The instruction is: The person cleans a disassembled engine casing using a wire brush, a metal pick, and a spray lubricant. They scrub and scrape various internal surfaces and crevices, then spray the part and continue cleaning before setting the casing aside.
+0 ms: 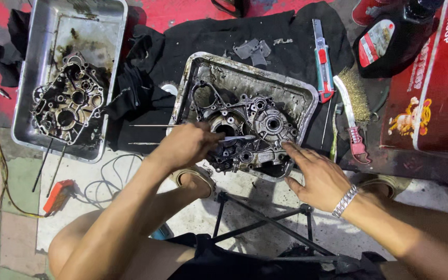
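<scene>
Left hand (185, 145) gripped a thin blade (237, 138) over the engine case (250, 132), centre frame; right hand (317, 176) steadied it, fingers spread, empty.

Cast-metal crankcase (247, 132), dull grey and rough with black grime, lying in a dented sheet-metal tray (307, 98) whose bright finish is smeared with oily residue. Beneath the tray, matt black cloth (208, 36); right of the tray, a wire brush (352, 96) with brassy bristles, a glossy plastic bottle (390, 44) and a glossy printed carton (431, 83).
</scene>
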